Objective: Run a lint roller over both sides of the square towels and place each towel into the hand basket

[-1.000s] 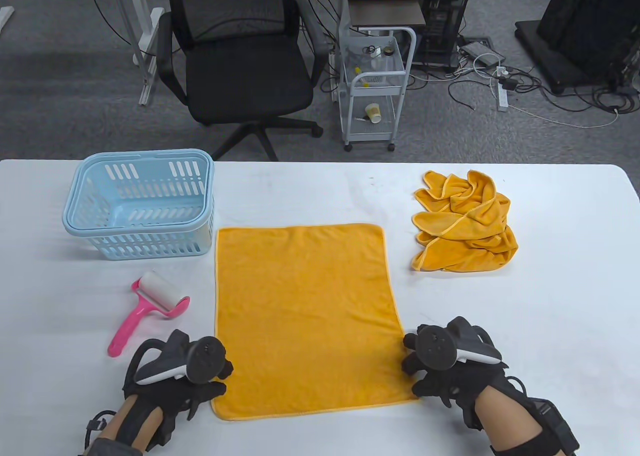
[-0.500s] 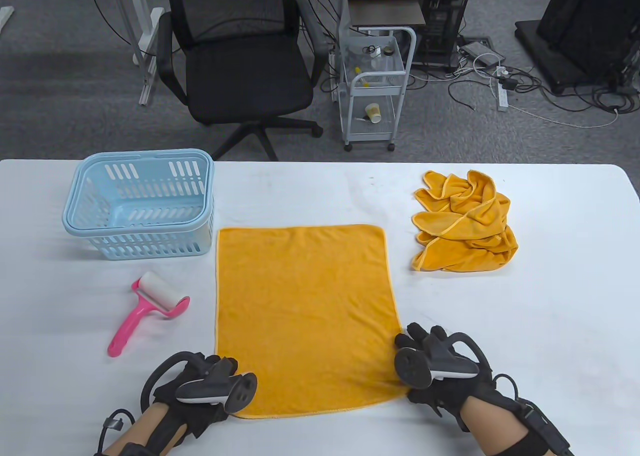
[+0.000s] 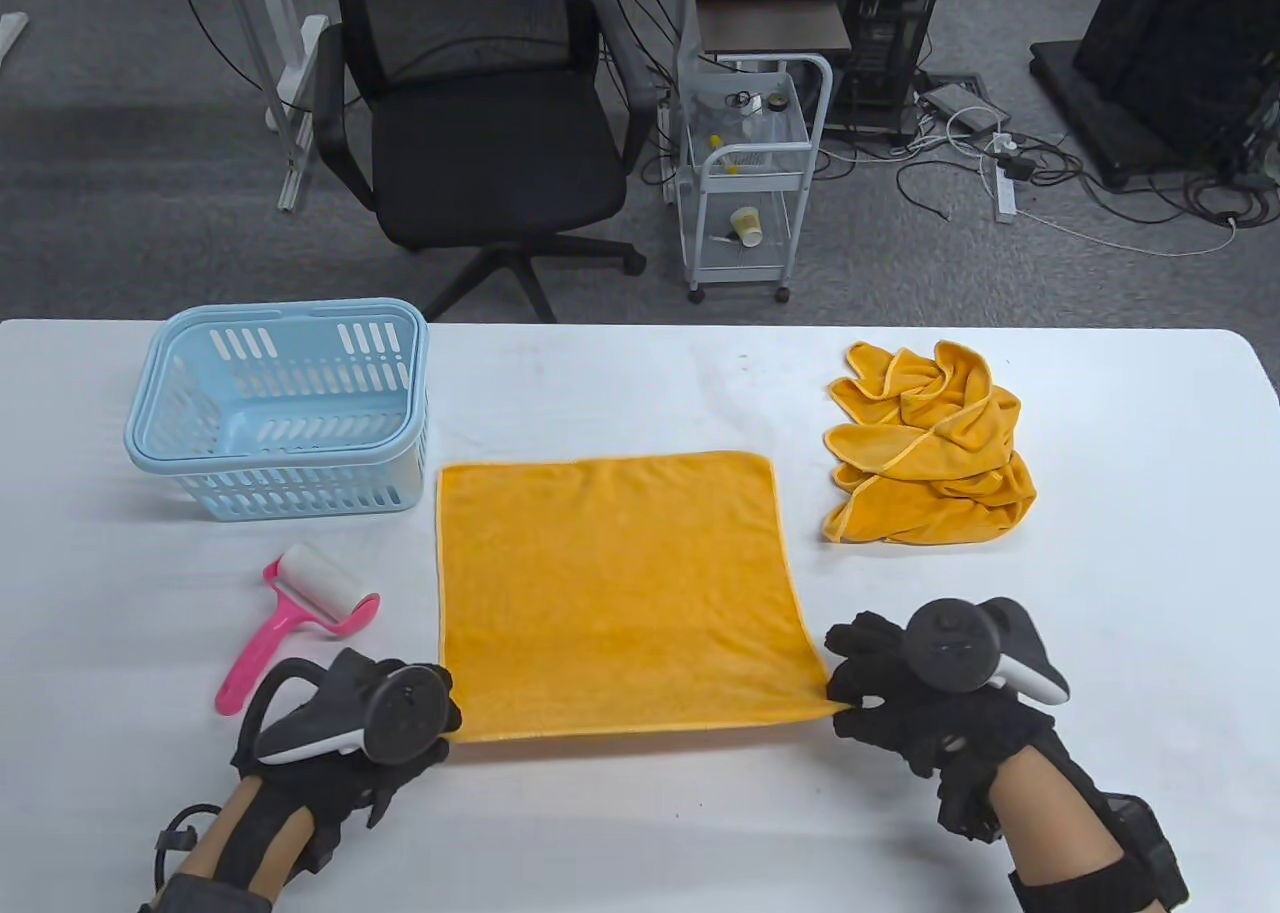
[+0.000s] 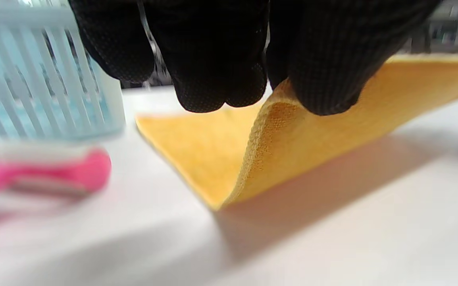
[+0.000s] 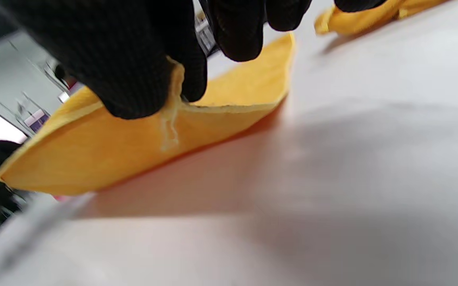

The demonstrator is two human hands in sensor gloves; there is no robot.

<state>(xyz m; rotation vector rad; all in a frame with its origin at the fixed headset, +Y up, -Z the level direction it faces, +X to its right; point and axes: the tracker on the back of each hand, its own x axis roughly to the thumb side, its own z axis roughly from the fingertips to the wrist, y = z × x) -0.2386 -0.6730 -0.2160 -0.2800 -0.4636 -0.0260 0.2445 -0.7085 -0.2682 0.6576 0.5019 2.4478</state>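
Grey carpet, a black mesh chair (image 3: 480, 123), a white wire cart (image 3: 752, 173) and loose cables lie beyond the far edge of a white table (image 3: 640, 383). No brand, label or writing can be read on anything.

Towel (image 3: 615, 588): orange terry cloth, square, stitched hem, spread at the table's middle. Its far part lies flat; its near edge is raised off the table, casting a shadow beneath, stretched between the two hands.

Left hand (image 3: 345, 733): black knit glove, grey tracker on its back. Thumb and fingers (image 4: 324, 71) pinch the towel's near-left corner; the cloth slopes down from the pinch to the table.

Right hand (image 3: 930, 693): same glove and tracker. Thumb and fingertip (image 5: 133, 79) are closed on the towel's near-right corner, a frayed thread hanging below the pinch.

Roller (image 3: 300, 623): pink plastic handle, white sticky drum, lying flat toward the table's left edge, just left of the towel and just beyond the left hand, untouched.

Basket (image 3: 280, 408): pale blue slotted plastic, rounded rectangle, upright near the far-left corner, nothing inside.

Pile (image 3: 930, 448): more orange cloth, crumpled, toward the far-right, apart from the spread towel.
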